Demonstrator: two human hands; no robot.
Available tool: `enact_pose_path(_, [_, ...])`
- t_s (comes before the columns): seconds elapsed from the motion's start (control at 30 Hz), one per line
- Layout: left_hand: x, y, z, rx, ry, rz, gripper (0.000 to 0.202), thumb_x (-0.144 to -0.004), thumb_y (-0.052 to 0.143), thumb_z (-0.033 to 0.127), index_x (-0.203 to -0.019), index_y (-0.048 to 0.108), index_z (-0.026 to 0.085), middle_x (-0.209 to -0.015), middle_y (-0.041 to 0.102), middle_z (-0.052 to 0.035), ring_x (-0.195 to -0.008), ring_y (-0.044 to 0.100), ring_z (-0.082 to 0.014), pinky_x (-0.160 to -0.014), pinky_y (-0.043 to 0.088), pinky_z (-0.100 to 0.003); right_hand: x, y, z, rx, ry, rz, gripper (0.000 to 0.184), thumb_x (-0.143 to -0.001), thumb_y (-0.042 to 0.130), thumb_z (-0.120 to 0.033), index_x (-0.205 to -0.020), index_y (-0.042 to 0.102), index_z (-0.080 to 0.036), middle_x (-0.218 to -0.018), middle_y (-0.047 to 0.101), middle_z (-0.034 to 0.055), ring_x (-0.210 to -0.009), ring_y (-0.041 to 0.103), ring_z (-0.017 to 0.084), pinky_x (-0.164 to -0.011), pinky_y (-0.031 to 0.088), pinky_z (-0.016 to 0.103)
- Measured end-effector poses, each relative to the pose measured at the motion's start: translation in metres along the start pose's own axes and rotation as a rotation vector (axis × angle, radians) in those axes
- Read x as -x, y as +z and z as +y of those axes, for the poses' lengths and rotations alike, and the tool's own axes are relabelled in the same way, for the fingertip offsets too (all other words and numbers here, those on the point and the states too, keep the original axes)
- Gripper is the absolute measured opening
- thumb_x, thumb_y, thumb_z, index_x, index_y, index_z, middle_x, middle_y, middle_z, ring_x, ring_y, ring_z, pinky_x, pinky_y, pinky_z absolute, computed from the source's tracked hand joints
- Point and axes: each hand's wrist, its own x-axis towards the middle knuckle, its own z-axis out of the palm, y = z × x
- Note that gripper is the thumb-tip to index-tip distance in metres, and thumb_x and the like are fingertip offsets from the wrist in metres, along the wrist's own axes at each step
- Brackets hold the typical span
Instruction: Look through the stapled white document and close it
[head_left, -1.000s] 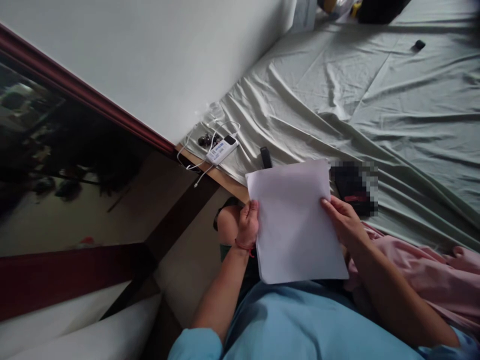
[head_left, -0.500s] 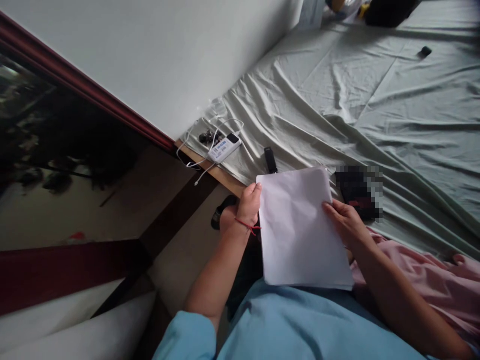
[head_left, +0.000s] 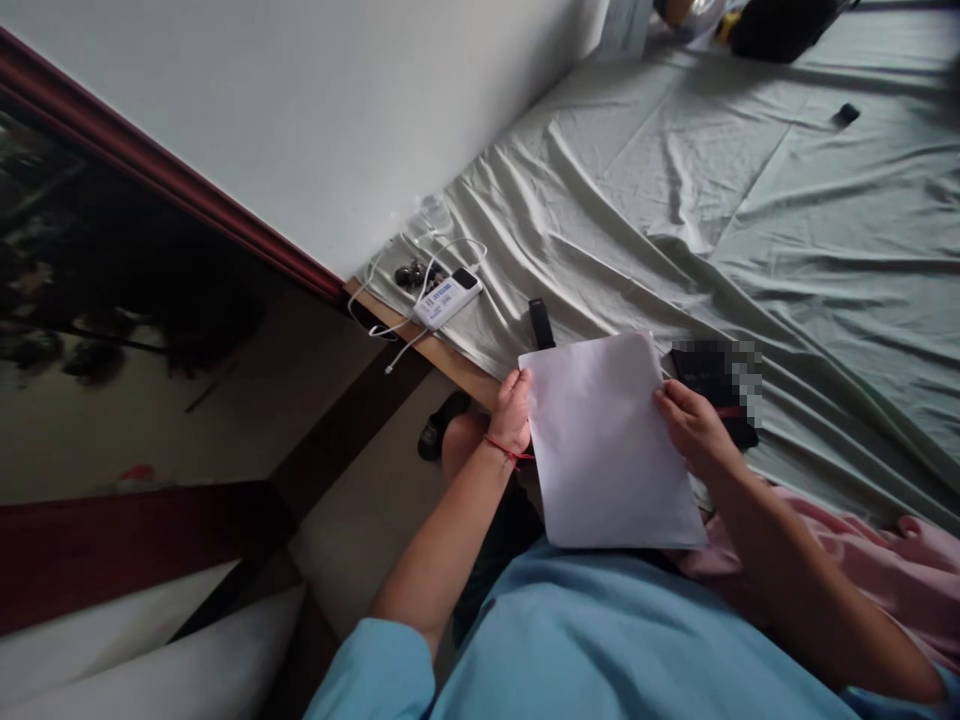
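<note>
The sheet of paper [head_left: 611, 445] I hold is plain white with a faint lilac cast, no print showing. A thin red string [head_left: 508, 453] circles my left wrist. My shirt [head_left: 600, 640] is light blue. The bed sheet [head_left: 675, 220] is pale grey-green, unpatterned. Beside me lies pink cloth [head_left: 885, 570]. The power bank [head_left: 448, 296] is white with a black end and blue lettering, its cable [head_left: 420, 262] white. The wall [head_left: 315, 110] is off-white, edged by a dark red-brown frame [head_left: 172, 190].

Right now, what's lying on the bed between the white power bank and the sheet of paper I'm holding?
In the head view, a small black rectangular object lies on the sheet between the power bank and the paper.
</note>
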Motion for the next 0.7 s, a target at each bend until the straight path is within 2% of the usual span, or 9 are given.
enact_pose_path(0.07, [-0.002, -0.001, 0.001, 0.001, -0.031, -0.002, 0.038, -0.072, 0.083, 0.04, -0.096, 0.066, 0.015, -0.093, 0.07, -0.0038, -0.087, 0.065, -0.017, -0.089, 0.051, -0.032, -0.002, 0.002, 0.002, 0.009, 0.018, 0.015, 0.034, -0.085, 0.054, -0.057, -0.082, 0.051, -0.023, -0.068, 0.051, -0.0017, -0.061, 0.045, 0.014, -0.055, 0.036, 0.026])
enact_pose_path(0.17, [-0.008, -0.004, 0.004, -0.103, -0.059, -0.001, 0.033, -0.069, 0.082, 0.037, -0.083, 0.063, 0.015, -0.079, 0.067, -0.0026, -0.076, 0.063, -0.0169, -0.077, 0.05, -0.03, -0.006, 0.002, 0.002, 0.095, 0.047, 0.039, 0.035, -0.085, 0.054, -0.056, -0.075, 0.048, -0.023, -0.061, 0.045, -0.0035, -0.057, 0.039, 0.013, -0.052, 0.031, 0.026])
enact_pose_path(0.33, [-0.029, -0.009, 0.018, -0.562, 0.075, 0.042, 0.022, -0.075, 0.072, 0.027, -0.064, 0.058, 0.015, -0.062, 0.055, 0.0015, -0.063, 0.051, -0.0125, -0.061, 0.04, -0.023, -0.015, -0.004, -0.004, 0.207, 0.103, 0.003, 0.033, -0.084, 0.056, -0.051, -0.071, 0.05, -0.022, -0.056, 0.044, -0.0031, -0.054, 0.039, 0.013, -0.05, 0.028, 0.026])
enact_pose_path(0.47, [-0.042, -0.006, 0.027, -0.839, 0.099, 0.055, 0.018, -0.074, 0.067, 0.022, -0.06, 0.059, 0.016, -0.054, 0.05, 0.0023, -0.055, 0.043, -0.0109, -0.05, 0.026, -0.022, -0.021, -0.007, -0.006, 0.181, 0.125, 0.01, 0.031, -0.083, 0.057, -0.05, -0.072, 0.055, -0.021, -0.055, 0.047, -0.0011, -0.053, 0.042, 0.014, -0.048, 0.028, 0.027])
enact_pose_path(0.57, [-0.048, -0.002, 0.03, -0.896, 0.087, 0.038, 0.013, -0.072, 0.067, 0.022, -0.062, 0.063, 0.016, -0.053, 0.05, 0.0021, -0.052, 0.039, -0.0102, -0.046, 0.021, -0.022, -0.024, -0.009, -0.009, 0.183, 0.16, 0.014, 0.029, -0.082, 0.058, -0.048, -0.071, 0.055, -0.022, -0.054, 0.047, -0.001, -0.051, 0.042, 0.014, -0.046, 0.027, 0.026])
enact_pose_path(0.7, [-0.051, 0.006, 0.034, -0.899, 0.053, 0.056, 0.012, -0.072, 0.068, 0.019, -0.062, 0.063, 0.015, -0.052, 0.05, 0.002, -0.049, 0.037, -0.01, -0.046, 0.024, -0.023, -0.023, -0.01, -0.019, 0.207, 0.23, 0.006, 0.023, -0.084, 0.056, -0.042, -0.073, 0.054, -0.022, -0.052, 0.039, -0.0037, -0.045, 0.036, 0.012, -0.043, 0.023, 0.026])
